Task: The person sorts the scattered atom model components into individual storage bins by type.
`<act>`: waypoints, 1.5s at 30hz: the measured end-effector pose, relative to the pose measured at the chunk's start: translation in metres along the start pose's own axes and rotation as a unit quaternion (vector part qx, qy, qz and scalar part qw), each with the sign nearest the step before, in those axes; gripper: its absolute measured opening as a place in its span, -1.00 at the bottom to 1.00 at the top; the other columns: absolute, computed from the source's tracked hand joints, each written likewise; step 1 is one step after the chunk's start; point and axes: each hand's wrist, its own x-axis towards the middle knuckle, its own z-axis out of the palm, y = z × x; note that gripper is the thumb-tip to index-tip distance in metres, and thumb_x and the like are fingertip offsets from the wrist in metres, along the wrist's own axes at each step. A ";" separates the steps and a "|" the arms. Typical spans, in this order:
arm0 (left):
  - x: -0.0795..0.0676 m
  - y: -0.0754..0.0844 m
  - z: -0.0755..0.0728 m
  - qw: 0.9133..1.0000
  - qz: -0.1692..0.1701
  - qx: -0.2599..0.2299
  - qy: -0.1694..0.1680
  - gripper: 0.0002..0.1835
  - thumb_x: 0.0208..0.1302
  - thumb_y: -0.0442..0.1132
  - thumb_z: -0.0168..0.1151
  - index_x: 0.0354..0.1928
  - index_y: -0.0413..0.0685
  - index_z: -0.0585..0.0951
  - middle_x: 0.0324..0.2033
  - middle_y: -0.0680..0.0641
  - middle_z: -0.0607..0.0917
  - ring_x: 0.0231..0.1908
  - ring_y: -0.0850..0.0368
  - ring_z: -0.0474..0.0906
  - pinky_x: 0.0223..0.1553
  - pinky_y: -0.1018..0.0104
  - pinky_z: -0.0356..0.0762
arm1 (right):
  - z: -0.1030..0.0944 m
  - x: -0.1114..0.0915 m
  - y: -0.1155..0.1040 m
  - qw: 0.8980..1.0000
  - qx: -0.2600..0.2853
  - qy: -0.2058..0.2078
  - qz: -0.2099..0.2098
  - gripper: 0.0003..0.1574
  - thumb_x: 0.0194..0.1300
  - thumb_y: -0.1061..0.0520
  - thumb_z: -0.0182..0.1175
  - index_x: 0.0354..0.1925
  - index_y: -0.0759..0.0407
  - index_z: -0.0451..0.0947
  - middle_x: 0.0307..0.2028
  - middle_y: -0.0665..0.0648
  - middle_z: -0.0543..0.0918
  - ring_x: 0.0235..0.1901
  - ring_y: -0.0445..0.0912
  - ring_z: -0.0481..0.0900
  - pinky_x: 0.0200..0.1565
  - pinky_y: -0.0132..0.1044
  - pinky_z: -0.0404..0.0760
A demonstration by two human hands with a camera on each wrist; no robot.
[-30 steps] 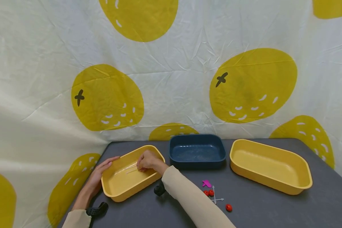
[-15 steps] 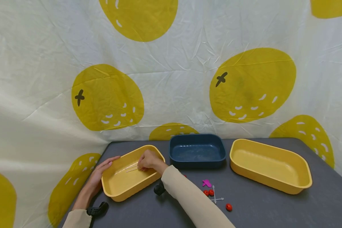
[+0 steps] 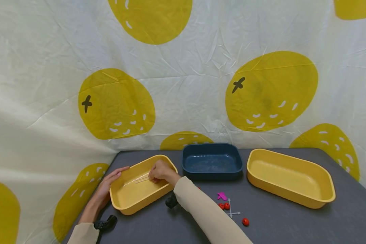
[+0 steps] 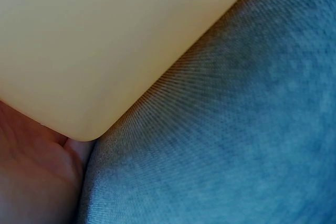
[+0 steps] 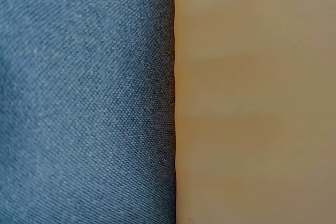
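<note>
At the left of the table, in the head view, a yellow tub (image 3: 126, 203) stands at a slant. My left hand (image 3: 105, 188) rests along its left side, fingers extended toward the far rim; in the left wrist view its palm (image 4: 37, 166) lies by the tub's corner. My right hand (image 3: 160, 171) reaches down inside the tub with curled fingers. Thin pale sticks (image 3: 141, 180) run leftward from those fingertips, low over the tub floor, and the fingers pinch their near ends, which are hidden. The right wrist view shows only the tub's outer wall (image 5: 252, 98) and the table.
A dark blue tub (image 3: 211, 176) stands at the back middle, and another yellow tub (image 3: 289, 198) at the right. Near the right sleeve (image 3: 204, 211) lie a magenta piece (image 3: 222, 196), several red balls (image 3: 245, 222) and a grey cross-shaped piece (image 3: 231, 213). A patterned curtain (image 3: 189, 91) hangs behind.
Almost nothing moves. Both hands keep their places, with the right hand shifting very slightly inside the tub together with the whole picture.
</note>
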 end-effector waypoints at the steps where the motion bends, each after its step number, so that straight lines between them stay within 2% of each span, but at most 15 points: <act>1: 0.000 0.000 0.000 1.000 0.000 0.000 -0.002 -0.39 0.68 0.00 -0.15 0.56 -0.23 0.25 0.29 0.27 0.51 0.24 0.39 0.53 0.20 0.48 0.54 | 0.000 0.000 0.000 1.000 0.003 -0.002 0.001 -0.93 0.16 0.36 0.45 -0.46 0.35 0.78 -0.67 0.09 0.64 -0.68 -0.12 0.56 -0.47 -0.30 0.71; 5: -0.001 0.001 0.000 1.000 -0.002 0.003 -0.003 -0.39 0.69 0.01 -0.16 0.56 -0.23 0.25 0.32 0.23 0.50 0.23 0.38 0.53 0.20 0.47 0.55 | -0.001 -0.001 -0.001 1.000 0.012 -0.006 0.004 -0.94 0.20 0.35 0.42 -0.41 0.34 0.78 -0.63 0.08 0.65 -0.66 -0.13 0.56 -0.46 -0.30 0.72; 10: -0.001 0.002 0.001 1.000 -0.010 0.009 0.000 -0.38 0.68 0.03 -0.16 0.57 -0.19 0.26 0.44 0.00 0.41 0.25 0.35 0.52 0.21 0.46 0.55 | -0.005 -0.008 -0.008 0.998 0.067 -0.013 0.017 -0.95 0.21 0.40 0.40 -0.32 0.41 0.77 -0.60 0.15 0.67 -0.65 -0.15 0.55 -0.34 -0.21 0.78; 12: -0.001 0.003 0.001 1.000 -0.011 0.009 0.000 -0.38 0.68 0.03 -0.16 0.57 -0.18 0.26 0.46 -0.03 0.39 0.25 0.35 0.52 0.21 0.45 0.55 | -0.006 -0.010 -0.009 0.996 0.087 -0.020 0.016 -0.93 0.21 0.41 0.39 -0.29 0.44 0.76 -0.58 0.17 0.68 -0.64 -0.15 0.54 -0.31 -0.19 0.79; 18: 0.001 0.003 0.001 1.000 -0.009 -0.001 -0.001 -0.39 0.68 0.01 -0.15 0.56 -0.20 0.26 0.33 0.21 0.49 0.24 0.38 0.53 0.21 0.46 0.55 | -0.016 -0.006 -0.007 0.991 0.128 -0.043 -0.002 -0.89 0.21 0.37 0.40 -0.24 0.40 0.76 -0.51 0.13 0.72 -0.56 -0.13 0.59 -0.42 -0.36 0.66; 20: 0.002 0.002 0.001 1.000 -0.011 -0.001 0.004 -0.40 0.68 0.01 -0.14 0.55 -0.19 0.28 0.29 0.26 0.52 0.23 0.38 0.54 0.19 0.46 0.55 | -0.022 -0.006 -0.007 0.988 0.146 -0.056 -0.011 -0.84 0.22 0.37 0.40 -0.20 0.42 0.76 -0.48 0.15 0.75 -0.52 -0.12 0.62 -0.37 -0.32 0.68; 22: 0.003 0.003 0.002 1.000 -0.015 -0.001 0.003 -0.41 0.68 0.01 -0.14 0.56 -0.17 0.27 0.28 0.29 0.52 0.24 0.40 0.53 0.20 0.47 0.55 | -0.029 -0.007 -0.008 0.985 0.158 -0.070 -0.019 -0.80 0.24 0.36 0.39 -0.15 0.44 0.75 -0.43 0.17 0.77 -0.49 -0.11 0.66 -0.25 -0.21 0.77; 27: 0.002 0.002 0.001 1.000 -0.018 0.005 0.002 -0.40 0.68 0.01 -0.14 0.56 -0.16 0.26 0.30 0.28 0.50 0.25 0.42 0.52 0.20 0.48 0.54 | -0.042 -0.013 -0.012 0.983 0.159 -0.085 -0.044 -0.78 0.26 0.36 0.39 -0.10 0.42 0.75 -0.33 0.17 0.80 -0.44 -0.11 0.70 0.03 0.06 0.75; 31: 0.000 0.001 0.000 0.999 -0.027 0.013 0.009 -0.39 0.67 0.04 -0.14 0.57 -0.14 0.27 0.31 0.27 0.47 0.24 0.47 0.50 0.19 0.51 0.53 | -0.053 -0.021 -0.019 0.980 0.146 -0.108 -0.075 -0.75 0.29 0.32 0.39 -0.06 0.40 0.74 -0.26 0.20 0.82 -0.38 -0.08 0.72 0.06 0.08 0.73; 35: -0.001 0.003 0.001 0.999 -0.033 0.018 0.011 -0.39 0.67 0.05 -0.14 0.57 -0.13 0.27 0.33 0.27 0.46 0.23 0.52 0.48 0.18 0.54 0.51 | -0.067 -0.031 -0.026 0.977 0.137 -0.122 -0.106 -0.73 0.32 0.28 0.38 -0.04 0.37 0.74 -0.21 0.22 0.82 -0.32 -0.06 0.74 0.02 -0.01 0.76; 40: -0.003 0.005 0.002 0.999 -0.031 0.014 0.010 -0.38 0.68 0.04 -0.15 0.57 -0.16 0.25 0.30 0.31 0.48 0.22 0.54 0.48 0.18 0.56 0.51 | -0.087 -0.049 -0.031 0.974 0.124 -0.130 -0.136 -0.76 0.35 0.23 0.36 -0.03 0.26 0.75 -0.14 0.16 0.81 -0.28 -0.14 0.72 -0.06 -0.21 0.76; 45: -0.002 0.005 0.003 0.999 -0.036 0.009 0.012 -0.38 0.67 0.04 -0.13 0.57 -0.16 0.26 0.28 0.33 0.49 0.21 0.55 0.49 0.16 0.57 0.51 | -0.109 -0.065 -0.031 0.972 0.115 -0.128 -0.162 -0.75 0.37 0.18 0.35 -0.01 0.20 0.75 -0.10 0.18 0.80 -0.22 -0.10 0.74 -0.03 -0.18 0.75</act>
